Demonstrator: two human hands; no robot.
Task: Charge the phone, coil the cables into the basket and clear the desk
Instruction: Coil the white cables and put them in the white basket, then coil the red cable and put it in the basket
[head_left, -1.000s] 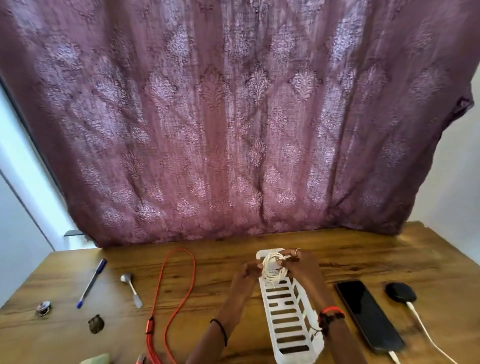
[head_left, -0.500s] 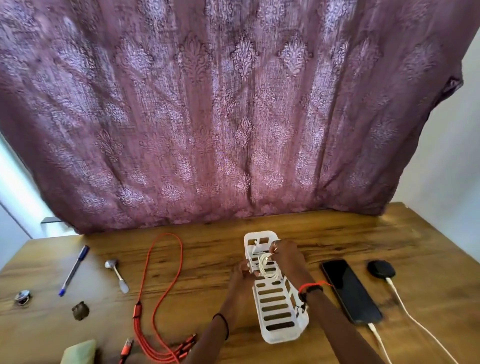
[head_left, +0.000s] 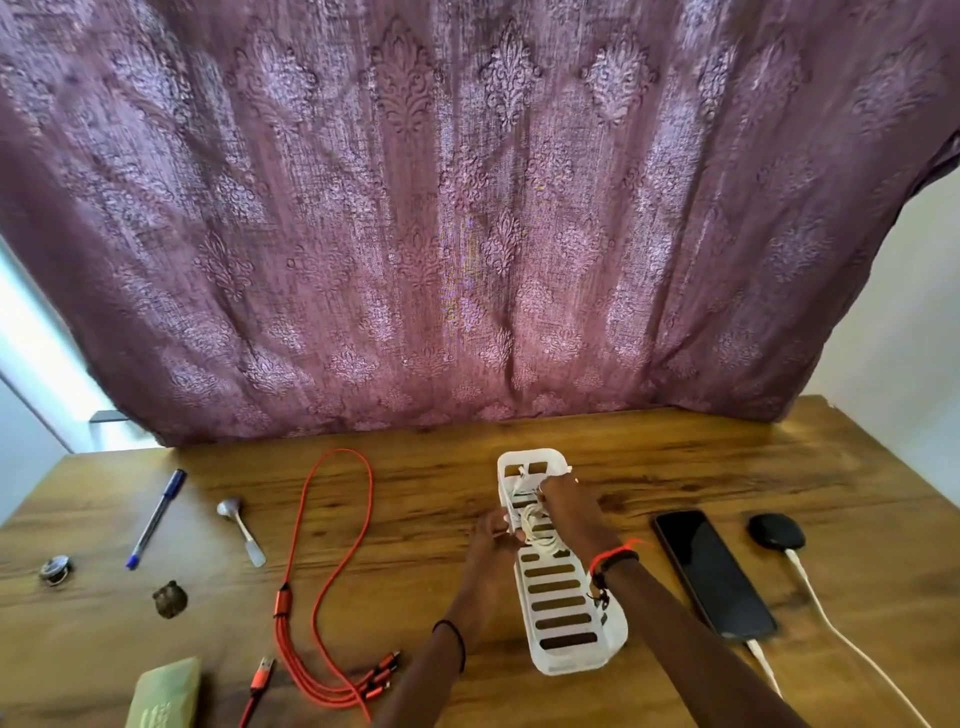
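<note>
Big purple curtain (head_left: 467, 234) behind a wooden counter (head_left: 727, 467). The orange cable (head_left: 332, 545) is sprawled loose on it, left of the white slotted basket (head_left: 571, 660). The phone (head_left: 711, 571) lies flat just right of the basket. The right hand (head_left: 569, 506) and left hand (head_left: 491, 535) meet over the basket's far half, fingers of both curled round the coiled white cable (head_left: 535, 530).

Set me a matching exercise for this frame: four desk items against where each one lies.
Things:
1. pen
2. orange cable
3. phone
4. white cable

Places:
a. flat on the desk, right of the basket
b. held by the left hand and right hand over the basket
c. left of the spoon
d. looped between spoon and basket

Pairs: 1-c; 2-d; 3-a; 4-b
</note>
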